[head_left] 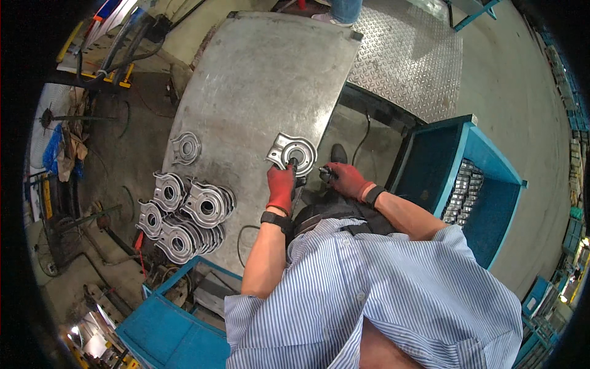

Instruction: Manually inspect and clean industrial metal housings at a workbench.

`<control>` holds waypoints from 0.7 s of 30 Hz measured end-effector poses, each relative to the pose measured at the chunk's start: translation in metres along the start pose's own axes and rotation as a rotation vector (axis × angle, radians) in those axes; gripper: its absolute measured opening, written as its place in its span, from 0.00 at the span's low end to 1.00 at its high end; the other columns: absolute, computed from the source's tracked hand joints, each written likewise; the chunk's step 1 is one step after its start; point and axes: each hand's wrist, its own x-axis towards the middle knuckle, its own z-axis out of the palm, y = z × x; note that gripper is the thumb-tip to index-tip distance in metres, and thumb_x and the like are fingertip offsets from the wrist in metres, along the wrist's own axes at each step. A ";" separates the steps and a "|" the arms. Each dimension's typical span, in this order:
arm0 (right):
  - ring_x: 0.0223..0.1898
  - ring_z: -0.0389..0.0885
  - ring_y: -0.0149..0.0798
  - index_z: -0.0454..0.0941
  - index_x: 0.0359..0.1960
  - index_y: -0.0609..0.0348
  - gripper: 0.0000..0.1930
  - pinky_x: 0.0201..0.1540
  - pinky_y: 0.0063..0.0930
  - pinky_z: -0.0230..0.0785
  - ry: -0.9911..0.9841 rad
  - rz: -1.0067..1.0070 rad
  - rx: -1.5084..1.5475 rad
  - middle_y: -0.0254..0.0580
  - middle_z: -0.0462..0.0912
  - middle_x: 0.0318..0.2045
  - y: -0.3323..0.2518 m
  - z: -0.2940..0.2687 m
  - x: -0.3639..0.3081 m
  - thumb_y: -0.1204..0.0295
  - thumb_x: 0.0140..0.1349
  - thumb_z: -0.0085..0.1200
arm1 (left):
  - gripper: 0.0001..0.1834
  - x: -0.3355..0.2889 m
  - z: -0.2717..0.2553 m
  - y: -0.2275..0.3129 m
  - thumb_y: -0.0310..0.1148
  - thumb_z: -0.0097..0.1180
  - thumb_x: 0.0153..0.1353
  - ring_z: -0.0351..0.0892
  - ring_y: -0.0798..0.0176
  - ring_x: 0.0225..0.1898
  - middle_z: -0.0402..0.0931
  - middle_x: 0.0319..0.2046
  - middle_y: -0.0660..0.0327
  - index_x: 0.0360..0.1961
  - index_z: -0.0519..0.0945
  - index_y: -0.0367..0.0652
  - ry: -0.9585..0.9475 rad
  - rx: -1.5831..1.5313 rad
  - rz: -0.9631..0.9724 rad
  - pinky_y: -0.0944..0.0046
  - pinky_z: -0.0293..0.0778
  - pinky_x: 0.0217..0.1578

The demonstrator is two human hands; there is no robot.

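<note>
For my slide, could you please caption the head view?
Gloved left hand on a ring-shaped metal bracket, stacked brackets nearby.

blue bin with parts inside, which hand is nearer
Right. The right hand is left of the blue bin, apart from it; the left hand is farther left, at a ringed metal part.

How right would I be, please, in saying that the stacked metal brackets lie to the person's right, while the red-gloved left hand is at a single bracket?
Not quite: the head view shows the stacked metal brackets to the person's left. The red-gloved left hand is indeed at a single bracket.
</note>
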 end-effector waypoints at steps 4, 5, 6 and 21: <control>0.43 0.77 0.56 0.76 0.46 0.59 0.17 0.45 0.42 0.70 0.016 -0.022 0.014 0.54 0.80 0.40 0.000 0.002 0.001 0.72 0.52 0.57 | 0.17 0.000 0.002 -0.003 0.36 0.62 0.53 0.78 0.39 0.39 0.78 0.32 0.40 0.33 0.79 0.29 0.010 -0.041 -0.018 0.52 0.71 0.35; 0.44 0.77 0.56 0.75 0.46 0.59 0.18 0.45 0.42 0.70 0.019 -0.007 0.011 0.54 0.80 0.40 0.000 0.003 0.003 0.72 0.52 0.57 | 0.17 0.002 0.002 -0.006 0.36 0.62 0.53 0.78 0.39 0.39 0.78 0.32 0.40 0.32 0.79 0.29 0.013 -0.101 0.022 0.52 0.71 0.35; 0.44 0.77 0.56 0.75 0.46 0.59 0.18 0.46 0.42 0.70 0.022 0.008 0.008 0.54 0.80 0.40 0.000 0.003 0.004 0.71 0.52 0.57 | 0.17 0.004 0.003 -0.010 0.36 0.62 0.53 0.78 0.39 0.39 0.78 0.31 0.40 0.32 0.79 0.28 0.019 -0.066 0.040 0.52 0.71 0.35; 0.47 0.75 0.56 0.74 0.49 0.61 0.21 0.50 0.42 0.68 0.104 0.095 0.093 0.55 0.78 0.45 0.014 -0.013 -0.006 0.73 0.51 0.56 | 0.27 0.003 0.006 0.008 0.44 0.64 0.49 0.76 0.34 0.34 0.75 0.28 0.32 0.26 0.75 0.22 -0.093 -0.237 -0.071 0.49 0.70 0.33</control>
